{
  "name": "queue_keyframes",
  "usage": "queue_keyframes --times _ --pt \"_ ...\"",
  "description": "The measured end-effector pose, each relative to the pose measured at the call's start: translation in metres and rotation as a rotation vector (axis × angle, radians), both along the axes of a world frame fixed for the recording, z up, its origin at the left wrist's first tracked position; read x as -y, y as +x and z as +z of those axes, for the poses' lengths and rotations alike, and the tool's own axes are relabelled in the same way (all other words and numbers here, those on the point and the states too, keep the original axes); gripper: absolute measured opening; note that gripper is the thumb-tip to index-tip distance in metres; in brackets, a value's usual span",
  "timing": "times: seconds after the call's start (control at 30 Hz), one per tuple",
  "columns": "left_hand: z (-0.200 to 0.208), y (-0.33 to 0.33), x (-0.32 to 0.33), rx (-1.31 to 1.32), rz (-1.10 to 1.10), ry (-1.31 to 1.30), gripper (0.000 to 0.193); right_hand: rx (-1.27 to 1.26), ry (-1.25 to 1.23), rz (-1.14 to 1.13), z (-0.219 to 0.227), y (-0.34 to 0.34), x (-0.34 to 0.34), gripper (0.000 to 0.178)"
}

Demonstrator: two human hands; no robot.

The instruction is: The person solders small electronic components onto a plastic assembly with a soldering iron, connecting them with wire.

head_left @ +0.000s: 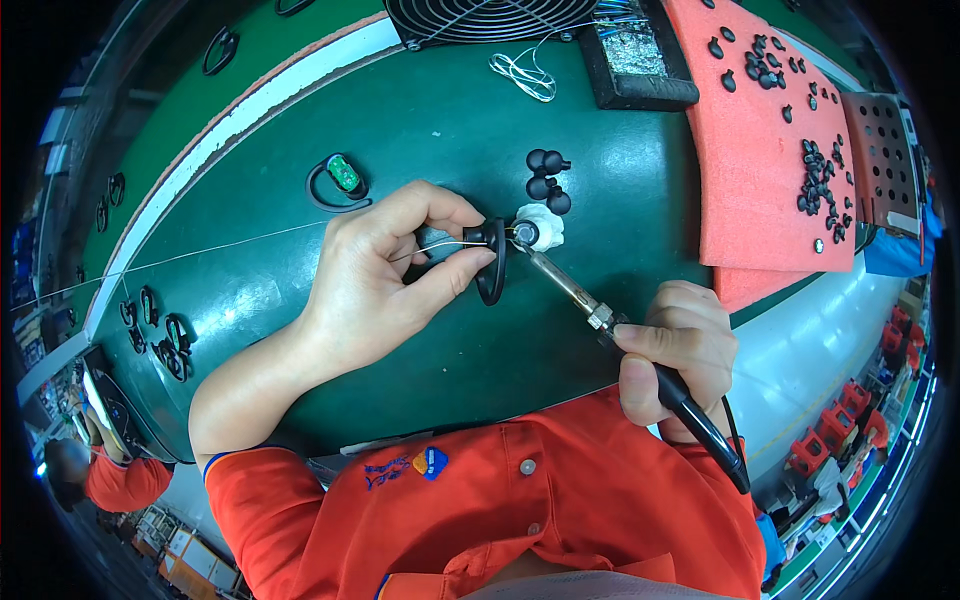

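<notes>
My left hand (375,270) pinches a black ear-hook earphone housing (489,285) between thumb and fingers. A thin solder wire (440,245) also passes through that hand, its tail trailing off to the left. My right hand (685,350) grips the handle of a soldering iron (572,288) like a pen. The iron's tip meets, or nearly meets, a small round dark part (525,233) resting against a white putty-like lump (548,220); exact contact is too small to tell. Short wires appear between this part and the housing. Several round black earpieces (548,180) lie just beyond the lump.
An ear-hook piece with a green circuit board (345,175) lies beyond my left hand. Several black ear hooks (172,345) sit at left. A fan (490,20), coiled white wire (525,78) and black tray (645,90) stand at the back. Pink foam (740,180) holds many small parts.
</notes>
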State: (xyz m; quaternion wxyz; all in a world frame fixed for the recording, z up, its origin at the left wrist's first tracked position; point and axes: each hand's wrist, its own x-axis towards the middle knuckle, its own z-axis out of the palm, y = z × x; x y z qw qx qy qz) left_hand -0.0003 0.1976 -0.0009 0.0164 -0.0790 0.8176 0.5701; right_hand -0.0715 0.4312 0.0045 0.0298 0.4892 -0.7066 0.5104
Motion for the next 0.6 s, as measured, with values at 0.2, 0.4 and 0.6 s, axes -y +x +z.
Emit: queue_keyframes --times 0.2,0.4,0.6 --pt "0.0005 0.0004 -0.001 -0.019 0.005 -0.001 0.021 0.004 0.002 0.001 0.0009 0.0003 0.0001 0.016" --pt "-0.0001 0.0004 -0.0011 -0.019 0.01 -0.01 0.021 -0.001 0.014 0.005 0.0016 -0.0003 -0.0006 0.015" --pt "0.0 0.001 -0.002 -0.034 0.009 -0.017 0.021 -0.012 0.006 0.012 0.0006 0.0001 -0.0011 0.015"
